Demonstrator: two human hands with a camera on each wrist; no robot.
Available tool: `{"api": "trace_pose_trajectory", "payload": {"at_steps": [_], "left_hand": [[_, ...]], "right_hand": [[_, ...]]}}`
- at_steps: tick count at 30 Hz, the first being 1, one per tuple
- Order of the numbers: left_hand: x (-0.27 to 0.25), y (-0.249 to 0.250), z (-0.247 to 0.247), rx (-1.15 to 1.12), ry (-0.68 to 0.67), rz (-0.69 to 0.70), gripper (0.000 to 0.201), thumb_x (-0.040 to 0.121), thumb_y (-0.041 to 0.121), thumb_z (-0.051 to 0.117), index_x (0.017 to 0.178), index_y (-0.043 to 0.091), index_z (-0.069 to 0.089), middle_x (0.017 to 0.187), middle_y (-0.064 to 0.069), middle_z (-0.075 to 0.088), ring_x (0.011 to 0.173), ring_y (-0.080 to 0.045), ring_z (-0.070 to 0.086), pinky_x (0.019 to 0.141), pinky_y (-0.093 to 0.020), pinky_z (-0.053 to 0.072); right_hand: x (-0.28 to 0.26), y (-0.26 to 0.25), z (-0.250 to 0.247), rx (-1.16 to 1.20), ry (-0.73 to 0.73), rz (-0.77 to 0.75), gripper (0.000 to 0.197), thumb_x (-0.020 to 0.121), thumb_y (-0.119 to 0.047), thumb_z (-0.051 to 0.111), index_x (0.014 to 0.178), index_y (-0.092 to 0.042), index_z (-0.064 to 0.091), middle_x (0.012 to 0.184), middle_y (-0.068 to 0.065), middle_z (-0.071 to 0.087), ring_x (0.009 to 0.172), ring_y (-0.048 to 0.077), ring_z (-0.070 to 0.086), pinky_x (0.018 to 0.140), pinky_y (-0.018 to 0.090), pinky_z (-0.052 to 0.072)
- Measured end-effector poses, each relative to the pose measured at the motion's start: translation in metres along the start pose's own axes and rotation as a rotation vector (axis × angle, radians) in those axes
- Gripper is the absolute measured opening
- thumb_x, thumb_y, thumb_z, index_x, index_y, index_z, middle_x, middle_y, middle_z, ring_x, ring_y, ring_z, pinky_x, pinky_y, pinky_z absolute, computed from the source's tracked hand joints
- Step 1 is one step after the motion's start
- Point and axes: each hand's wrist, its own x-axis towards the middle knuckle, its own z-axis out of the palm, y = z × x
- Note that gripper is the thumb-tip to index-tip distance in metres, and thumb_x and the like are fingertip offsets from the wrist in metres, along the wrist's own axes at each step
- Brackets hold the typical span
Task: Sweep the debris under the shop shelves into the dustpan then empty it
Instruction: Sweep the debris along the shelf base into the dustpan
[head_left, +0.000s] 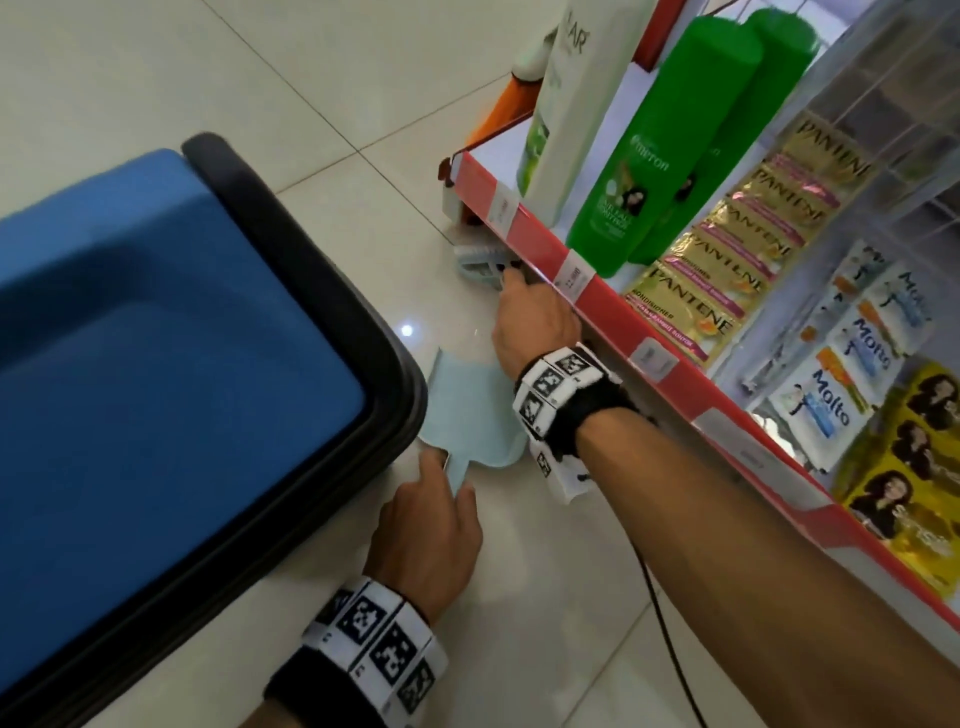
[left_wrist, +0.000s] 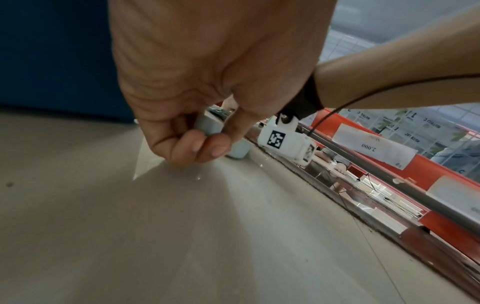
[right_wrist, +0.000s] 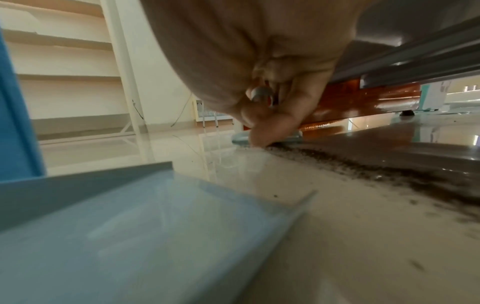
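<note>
The debris lies in a dark band along the floor under the shelf edge, between the brush and the dustpan; the right hand curls its grip round the brush, farther along the band; the left hand pinches the dustpan handle, pan flat on the floor, mouth towards the shelf; the blue bin crowds the left side.

The left hand is held low, knuckles up, its fingers and thumb curled and pinched around the pale blue plastic dustpan's handle. The right forearm is stretched forward, a black strap with white coded markers worn at the wrist. The right hand is curled around the pale blue plastic hand brush, the brush head lying ahead of the grip.
</note>
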Motion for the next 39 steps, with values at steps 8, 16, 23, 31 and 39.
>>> {"api": "trace_pose_trajectory", "payload": {"at_steps": [8, 16, 23, 31, 39], "left_hand": [[-0.022, -0.012, 0.009, 0.030, -0.055, -0.007, 0.027, 0.099, 0.024, 0.042, 0.126, 0.020, 0.039, 0.077, 0.001, 0.057, 0.068, -0.019, 0.053, 0.062, -0.028, 0.035], [-0.027, -0.011, 0.010, 0.046, -0.090, -0.027, 0.023, 0.099, 0.024, 0.043, 0.121, 0.017, 0.040, 0.074, 0.002, 0.051, 0.065, -0.019, 0.049, 0.060, -0.029, 0.032], [-0.031, -0.012, 0.006, 0.023, -0.115, -0.024, 0.021, 0.098, 0.020, 0.045, 0.118, 0.014, 0.043, 0.070, 0.004, 0.048, 0.062, -0.017, 0.047, 0.055, -0.029, 0.031], [-0.028, -0.016, 0.008, -0.020, -0.097, -0.016, 0.022, 0.098, 0.019, 0.045, 0.120, 0.017, 0.045, 0.071, 0.002, 0.052, 0.061, -0.016, 0.049, 0.053, -0.027, 0.031], [-0.028, -0.020, 0.012, -0.081, -0.088, -0.005, 0.021, 0.099, 0.023, 0.048, 0.119, 0.019, 0.046, 0.070, 0.000, 0.053, 0.063, -0.023, 0.051, 0.060, -0.031, 0.036]], "right_hand": [[-0.097, 0.052, -0.042, -0.066, -0.018, -0.089, 0.024, 0.099, -0.010, 0.043, 0.120, -0.011, 0.054, 0.098, 0.011, 0.066, 0.083, 0.025, 0.065, 0.073, 0.035, 0.057], [-0.015, -0.006, -0.043, 0.066, 0.078, -0.202, 0.029, 0.098, -0.006, 0.040, 0.123, -0.013, 0.053, 0.105, 0.011, 0.064, 0.088, 0.031, 0.063, 0.066, 0.034, 0.041], [-0.030, 0.013, -0.038, -0.044, -0.037, -0.137, 0.022, 0.100, -0.012, 0.043, 0.107, -0.007, 0.063, 0.097, 0.013, 0.068, 0.085, 0.031, 0.068, 0.065, 0.032, 0.047], [-0.074, 0.033, -0.059, -0.006, 0.025, -0.224, 0.029, 0.104, -0.015, 0.038, 0.097, -0.006, 0.065, 0.083, 0.012, 0.068, 0.071, 0.027, 0.063, 0.060, 0.030, 0.044], [-0.005, -0.011, -0.040, -0.094, -0.029, -0.049, 0.026, 0.096, -0.006, 0.044, 0.107, -0.006, 0.068, 0.104, 0.015, 0.067, 0.098, 0.035, 0.066, 0.070, 0.037, 0.046]]}}
